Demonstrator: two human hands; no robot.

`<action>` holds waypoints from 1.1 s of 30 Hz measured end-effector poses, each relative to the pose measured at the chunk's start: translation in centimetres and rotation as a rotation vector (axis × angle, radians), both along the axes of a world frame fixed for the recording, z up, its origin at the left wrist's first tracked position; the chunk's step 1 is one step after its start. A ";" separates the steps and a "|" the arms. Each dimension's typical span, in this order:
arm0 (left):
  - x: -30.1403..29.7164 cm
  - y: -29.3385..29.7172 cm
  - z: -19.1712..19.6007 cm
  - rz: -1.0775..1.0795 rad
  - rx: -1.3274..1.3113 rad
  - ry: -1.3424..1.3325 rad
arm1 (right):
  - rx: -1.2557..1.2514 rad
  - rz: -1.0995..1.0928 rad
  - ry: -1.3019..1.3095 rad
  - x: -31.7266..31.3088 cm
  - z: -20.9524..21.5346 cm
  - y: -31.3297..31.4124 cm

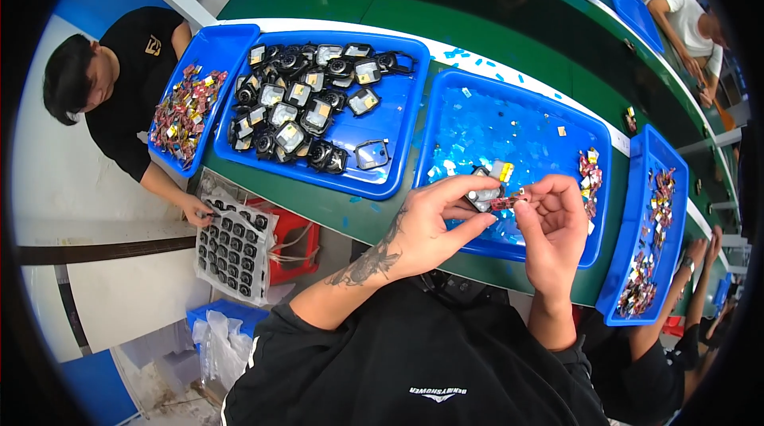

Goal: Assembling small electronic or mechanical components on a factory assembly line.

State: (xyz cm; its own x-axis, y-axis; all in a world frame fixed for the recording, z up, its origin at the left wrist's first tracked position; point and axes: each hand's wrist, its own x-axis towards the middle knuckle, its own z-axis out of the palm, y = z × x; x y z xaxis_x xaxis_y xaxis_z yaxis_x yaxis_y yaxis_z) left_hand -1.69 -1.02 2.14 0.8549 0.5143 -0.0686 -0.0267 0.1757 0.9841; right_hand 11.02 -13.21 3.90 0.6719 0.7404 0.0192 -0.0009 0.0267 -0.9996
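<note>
Above a blue tray (519, 80) strewn with small blue film pieces, my two hands meet. My left hand (430, 227) grips a small black housing with a greyish window (481, 200) between thumb and fingers. A small red circuit board (504, 203) is pinched by the thumb and fingers of my right hand (555, 223), close against the housing. Just past my left fingertips shows a yellow piece (505, 172); I cannot tell whether it is attached to the housing. Small red, white and yellow parts (590, 179) lie along the tray's right side.
Left of it, another blue tray (374, 185) holds many black housings (290, 135). Blue trays of small circuit parts stand at the far left (247, 34) and right (617, 283). A person (131, 84) at left reaches toward a tray of black round parts (233, 251) by a red stool (298, 239).
</note>
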 end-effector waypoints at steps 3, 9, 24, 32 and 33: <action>-0.2 0.4 -0.2 -0.040 0.007 -0.030 | 0.020 0.061 0.054 0.2 0.1 0.1; -0.6 0.4 -0.7 -0.118 -0.088 -0.036 | -0.039 0.069 -0.134 0.1 0.0 0.6; 0.8 -0.6 -1.1 0.072 -0.284 -0.106 | -0.137 -0.026 -0.372 -0.5 -0.5 1.4; 1.0 -1.8 -1.9 0.197 -0.253 -0.233 | -0.097 0.011 -0.439 -0.4 -1.4 2.2; 0.6 -1.6 -2.0 0.183 -0.257 -0.203 | -0.110 0.043 -0.372 -0.3 -1.1 2.4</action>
State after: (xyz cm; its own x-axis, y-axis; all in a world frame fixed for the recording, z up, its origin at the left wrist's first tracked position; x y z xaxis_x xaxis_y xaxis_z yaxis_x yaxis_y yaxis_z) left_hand -1.04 -2.65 0.16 0.7599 0.6478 -0.0540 -0.2701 0.3902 0.8802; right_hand 10.67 -10.83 2.81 0.6022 0.7790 0.1747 0.3637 -0.0729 -0.9287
